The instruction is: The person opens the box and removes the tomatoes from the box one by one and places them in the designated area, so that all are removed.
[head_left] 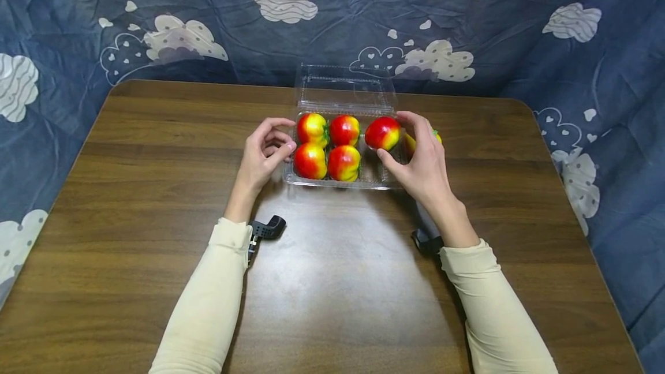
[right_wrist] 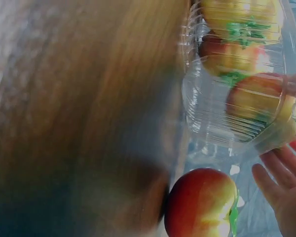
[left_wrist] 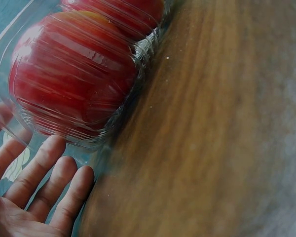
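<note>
A clear plastic clamshell box [head_left: 371, 184] sits on the table, its transparent lid [head_left: 345, 94] raised at the back. Several red-and-yellow apples [head_left: 344, 163] fill the left and middle of the box. With thumb and fingers, my right hand [head_left: 423, 163] grips another apple [head_left: 383, 133] above the right part. My left hand [head_left: 264, 152] is at the box's left side, fingers loosely bent, thumb and forefinger at the edge. The left wrist view shows that hand's fingers [left_wrist: 49, 153] beside the box wall. In the right wrist view, one apple [right_wrist: 202, 202] lies outside the box.
The box stands near the back of the wooden table [head_left: 343, 281]. Behind it hangs a blue cloth [head_left: 332, 33] with white clouds. The outside apple is mostly hidden behind my right hand in the head view. A black camera mount [head_left: 269, 228] juts from the left wrist.
</note>
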The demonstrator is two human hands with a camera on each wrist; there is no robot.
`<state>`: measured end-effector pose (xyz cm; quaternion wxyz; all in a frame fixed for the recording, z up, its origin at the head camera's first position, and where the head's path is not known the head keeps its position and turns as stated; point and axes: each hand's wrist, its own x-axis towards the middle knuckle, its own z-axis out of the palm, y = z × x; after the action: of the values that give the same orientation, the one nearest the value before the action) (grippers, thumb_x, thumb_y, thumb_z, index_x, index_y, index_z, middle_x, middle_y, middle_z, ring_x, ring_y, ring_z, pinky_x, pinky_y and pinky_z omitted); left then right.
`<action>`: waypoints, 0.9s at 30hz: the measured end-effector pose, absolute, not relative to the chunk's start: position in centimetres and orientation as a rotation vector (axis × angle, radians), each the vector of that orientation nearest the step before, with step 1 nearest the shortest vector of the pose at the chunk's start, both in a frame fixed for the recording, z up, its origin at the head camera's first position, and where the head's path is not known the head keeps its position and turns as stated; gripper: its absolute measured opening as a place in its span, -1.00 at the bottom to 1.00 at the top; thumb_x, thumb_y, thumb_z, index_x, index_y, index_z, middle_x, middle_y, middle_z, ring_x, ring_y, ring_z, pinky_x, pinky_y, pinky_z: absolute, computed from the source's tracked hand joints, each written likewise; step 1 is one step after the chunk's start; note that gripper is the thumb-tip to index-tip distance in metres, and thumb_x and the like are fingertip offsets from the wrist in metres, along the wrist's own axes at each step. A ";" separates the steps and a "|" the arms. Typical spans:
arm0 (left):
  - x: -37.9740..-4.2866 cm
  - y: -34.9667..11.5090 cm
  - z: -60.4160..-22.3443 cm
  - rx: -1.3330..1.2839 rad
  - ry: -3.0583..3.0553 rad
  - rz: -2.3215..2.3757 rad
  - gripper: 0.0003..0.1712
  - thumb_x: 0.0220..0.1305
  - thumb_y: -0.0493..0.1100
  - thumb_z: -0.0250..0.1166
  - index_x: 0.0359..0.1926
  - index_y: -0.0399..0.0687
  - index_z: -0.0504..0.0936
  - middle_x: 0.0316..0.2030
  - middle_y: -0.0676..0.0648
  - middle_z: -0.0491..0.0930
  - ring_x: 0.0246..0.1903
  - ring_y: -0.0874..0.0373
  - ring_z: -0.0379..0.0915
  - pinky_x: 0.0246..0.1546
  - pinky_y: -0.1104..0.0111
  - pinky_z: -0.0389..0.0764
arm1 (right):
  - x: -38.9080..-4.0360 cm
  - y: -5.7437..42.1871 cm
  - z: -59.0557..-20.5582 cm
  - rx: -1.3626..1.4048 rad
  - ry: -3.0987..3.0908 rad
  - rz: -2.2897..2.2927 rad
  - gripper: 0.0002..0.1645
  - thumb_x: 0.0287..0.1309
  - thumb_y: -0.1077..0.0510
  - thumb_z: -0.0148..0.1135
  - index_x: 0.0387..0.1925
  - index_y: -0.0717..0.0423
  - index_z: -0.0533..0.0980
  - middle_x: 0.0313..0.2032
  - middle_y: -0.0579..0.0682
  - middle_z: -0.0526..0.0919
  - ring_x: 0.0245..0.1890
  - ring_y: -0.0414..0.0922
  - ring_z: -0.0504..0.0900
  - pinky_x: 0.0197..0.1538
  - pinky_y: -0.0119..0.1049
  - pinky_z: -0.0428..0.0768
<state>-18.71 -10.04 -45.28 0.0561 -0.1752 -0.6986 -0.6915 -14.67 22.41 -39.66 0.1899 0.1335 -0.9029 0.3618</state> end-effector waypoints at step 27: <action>-18.7 -10.0 -45.3 -0.534 -2.126 -2.090 -0.56 0.32 -0.35 0.37 0.21 -0.26 0.60 -0.30 -0.25 0.66 -0.39 -0.15 0.60 -0.37 0.30 0.77 | -14.7 22.8 -38.9 0.345 -2.257 0.955 -0.20 0.06 -0.14 0.49 0.27 0.16 0.53 0.19 0.07 0.63 0.23 0.00 0.51 0.21 -0.17 0.53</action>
<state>-18.75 -10.01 -45.34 0.0566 -0.1760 -0.7008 -0.6890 -14.67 22.80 -38.90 0.3273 0.1316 -0.8618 0.3645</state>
